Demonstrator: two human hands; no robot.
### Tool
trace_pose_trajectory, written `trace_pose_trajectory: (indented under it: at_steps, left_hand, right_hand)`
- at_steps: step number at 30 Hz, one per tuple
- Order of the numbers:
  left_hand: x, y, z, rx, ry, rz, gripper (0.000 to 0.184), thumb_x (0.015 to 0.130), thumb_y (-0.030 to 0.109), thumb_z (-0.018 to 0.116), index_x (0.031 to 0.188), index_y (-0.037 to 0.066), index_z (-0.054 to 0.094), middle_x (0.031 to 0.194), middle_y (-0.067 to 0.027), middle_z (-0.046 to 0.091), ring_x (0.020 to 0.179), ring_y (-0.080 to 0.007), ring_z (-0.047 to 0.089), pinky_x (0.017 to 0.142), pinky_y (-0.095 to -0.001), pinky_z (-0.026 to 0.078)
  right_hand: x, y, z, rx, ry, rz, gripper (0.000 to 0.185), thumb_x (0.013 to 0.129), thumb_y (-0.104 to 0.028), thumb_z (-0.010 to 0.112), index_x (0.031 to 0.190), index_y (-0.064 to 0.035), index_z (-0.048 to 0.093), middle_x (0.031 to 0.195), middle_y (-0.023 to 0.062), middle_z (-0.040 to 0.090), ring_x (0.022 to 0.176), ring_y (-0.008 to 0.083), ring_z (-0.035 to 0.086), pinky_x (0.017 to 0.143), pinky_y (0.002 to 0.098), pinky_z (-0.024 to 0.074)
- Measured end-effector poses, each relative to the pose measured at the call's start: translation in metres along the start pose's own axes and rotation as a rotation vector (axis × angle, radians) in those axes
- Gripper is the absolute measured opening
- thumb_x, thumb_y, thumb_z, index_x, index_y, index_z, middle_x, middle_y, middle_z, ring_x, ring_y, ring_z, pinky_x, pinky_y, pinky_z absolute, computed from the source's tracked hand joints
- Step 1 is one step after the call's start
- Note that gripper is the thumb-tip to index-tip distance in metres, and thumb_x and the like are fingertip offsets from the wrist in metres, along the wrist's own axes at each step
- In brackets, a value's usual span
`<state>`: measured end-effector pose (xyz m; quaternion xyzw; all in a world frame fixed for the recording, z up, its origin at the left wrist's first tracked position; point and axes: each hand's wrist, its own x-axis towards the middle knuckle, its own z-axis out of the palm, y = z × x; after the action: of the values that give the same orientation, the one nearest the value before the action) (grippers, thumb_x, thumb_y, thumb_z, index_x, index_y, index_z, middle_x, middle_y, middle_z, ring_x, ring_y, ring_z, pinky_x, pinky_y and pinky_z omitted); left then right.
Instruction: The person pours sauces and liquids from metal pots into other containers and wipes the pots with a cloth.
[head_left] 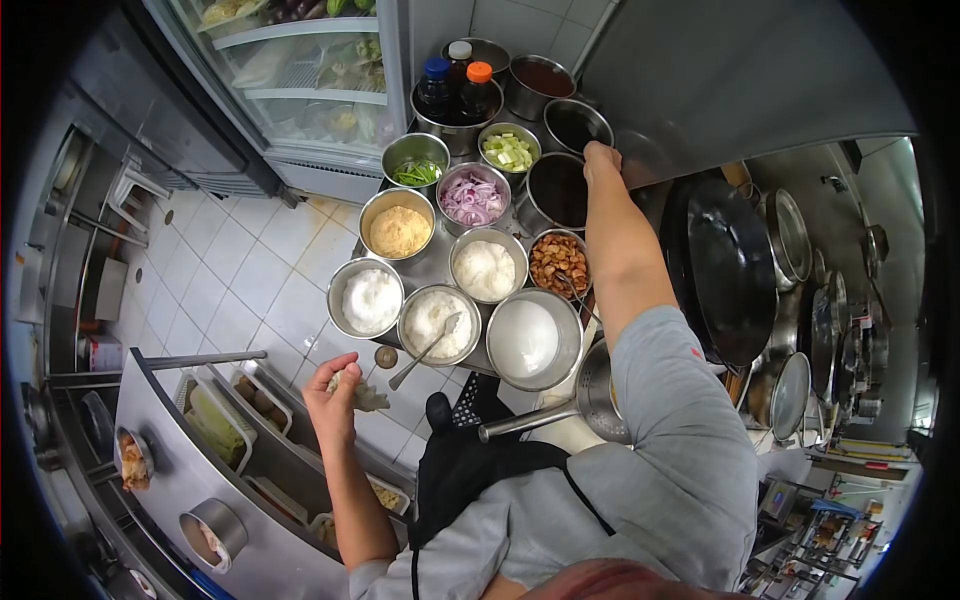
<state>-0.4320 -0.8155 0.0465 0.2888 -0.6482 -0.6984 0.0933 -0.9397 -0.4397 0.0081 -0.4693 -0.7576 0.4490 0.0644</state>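
My left hand (332, 393) is closed around a crumpled pale grey-green piece, perhaps a rag (371, 397), over the floor beside the rack of pots. At the far end of the rack, my right hand (602, 162) is at the near rim of a small metal pot of dark liquid (578, 126). Its fingers look curled, but what they grip is hidden. Just below it stands a larger pot of dark liquid (558, 190). Nearer me are pots of diced browned pieces (558, 263), sliced purple onion (473, 200) and white powder (430, 322) with a spoon (424, 352).
A black wok (733, 270) lies to my right. A long-handled strainer (603, 395) rests near my waist. Capped bottles (478, 88) stand in a back pot. An open drawer (270, 445) with food tubs is at left, and a glass-door fridge (310, 90) stands ahead.
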Motion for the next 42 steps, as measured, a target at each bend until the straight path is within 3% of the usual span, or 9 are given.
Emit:
trace_pose_trajectory:
  at_steps: [10, 13, 16, 17, 22, 23, 27, 36, 42]
  left_hand:
    - [-0.007, 0.000, 0.000, 0.066, 0.003, 0.032, 0.022, 0.089, 0.018, 0.073, 0.102, 0.000, 0.073, 0.082, -0.0007, 0.065, 0.073, -0.0077, 0.055, 0.066, -0.0239, 0.044]
    - [-0.010, 0.000, -0.004, 0.057, 0.000, 0.019, 0.022, 0.089, 0.018, 0.073, 0.102, 0.000, 0.073, 0.082, -0.0005, 0.065, 0.073, -0.0076, 0.055, 0.066, -0.0234, 0.044]
    - [-0.015, 0.000, -0.010, 0.040, 0.009, 0.001, 0.023, 0.089, 0.017, 0.072, 0.105, 0.000, 0.071, 0.081, -0.0013, 0.065, 0.072, -0.0087, 0.058, 0.066, -0.0235, 0.046]
    - [-0.017, 0.002, -0.013, -0.016, 0.014, -0.005, 0.026, 0.088, 0.017, 0.073, 0.107, -0.001, 0.070, 0.082, -0.0021, 0.066, 0.073, -0.0094, 0.059, 0.067, -0.0240, 0.047]
    - [-0.024, 0.005, -0.029, -0.315, 0.001, -0.011, 0.045, 0.084, 0.019, 0.076, 0.121, -0.002, 0.062, 0.090, -0.0054, 0.066, 0.084, -0.0142, 0.064, 0.077, -0.0280, 0.052]
    - [-0.026, 0.007, -0.032, -0.366, -0.015, -0.018, 0.055, 0.081, 0.017, 0.077, 0.128, -0.002, 0.056, 0.098, -0.0067, 0.065, 0.089, -0.0165, 0.065, 0.084, -0.0316, 0.054]
    - [-0.033, 0.030, -0.029, -0.426, -0.075, 0.077, 0.063, 0.080, 0.009, 0.073, 0.135, -0.002, 0.046, 0.111, -0.0115, 0.062, 0.097, -0.0205, 0.064, 0.091, -0.0357, 0.053]
    - [-0.023, 0.052, -0.010, -0.625, -0.419, 0.099, 0.060, 0.083, 0.008, 0.070, 0.136, -0.005, 0.043, 0.110, -0.0194, 0.063, 0.094, -0.0260, 0.065, 0.088, -0.0390, 0.054]
    - [-0.036, 0.057, 0.040, -0.579, -0.654, 0.061, 0.056, 0.083, 0.008, 0.068, 0.133, -0.007, 0.047, 0.105, -0.0196, 0.064, 0.091, -0.0244, 0.065, 0.085, -0.0365, 0.054]
  right_hand:
    - [-0.054, -0.002, -0.031, -0.009, 0.080, -0.105, 0.035, 0.085, -0.005, 0.055, 0.114, 0.0124, 0.063, 0.120, 0.0227, 0.065, 0.099, 0.0318, 0.069, 0.078, 0.0320, 0.0562]
    - [-0.051, -0.003, -0.030, 0.052, 0.061, -0.123, 0.032, 0.087, -0.013, 0.058, 0.110, 0.0067, 0.067, 0.111, 0.0213, 0.069, 0.100, 0.0323, 0.070, 0.086, 0.0392, 0.0571]
    - [-0.088, -0.022, -0.060, 0.169, -0.066, -0.151, 0.024, 0.086, -0.009, 0.055, 0.096, 0.0076, 0.069, 0.088, 0.0194, 0.072, 0.073, 0.0273, 0.073, 0.065, 0.0355, 0.0598]
    - [-0.080, -0.023, -0.056, 0.174, -0.036, -0.205, 0.021, 0.085, -0.007, 0.054, 0.083, 0.0071, 0.069, 0.070, 0.0154, 0.069, 0.054, 0.0223, 0.069, 0.050, 0.0324, 0.0564]
    - [-0.096, -0.051, -0.084, 0.160, -0.103, -0.267, 0.020, 0.084, -0.007, 0.054, 0.083, 0.0070, 0.068, 0.071, 0.0165, 0.070, 0.055, 0.0236, 0.070, 0.050, 0.0331, 0.0580]
    - [-0.095, -0.055, -0.086, 0.196, -0.127, -0.260, 0.020, 0.084, -0.007, 0.054, 0.083, 0.0071, 0.068, 0.071, 0.0166, 0.070, 0.056, 0.0238, 0.070, 0.050, 0.0333, 0.0584]
    - [-0.117, -0.055, -0.115, 0.263, -0.296, -0.326, 0.018, 0.084, -0.007, 0.055, 0.086, 0.0081, 0.064, 0.075, 0.0199, 0.068, 0.057, 0.0271, 0.069, 0.050, 0.0372, 0.0590]
    - [-0.211, 0.015, -0.243, 0.380, -0.618, -0.355, 0.016, 0.083, -0.007, 0.058, 0.089, 0.0085, 0.057, 0.077, 0.0211, 0.064, 0.055, 0.0299, 0.066, 0.048, 0.0400, 0.0574]
    - [-0.265, 0.102, -0.352, 0.307, -0.627, -0.265, 0.013, 0.083, -0.006, 0.060, 0.084, 0.0068, 0.058, 0.074, 0.0192, 0.062, 0.057, 0.0315, 0.067, 0.052, 0.0413, 0.0598]
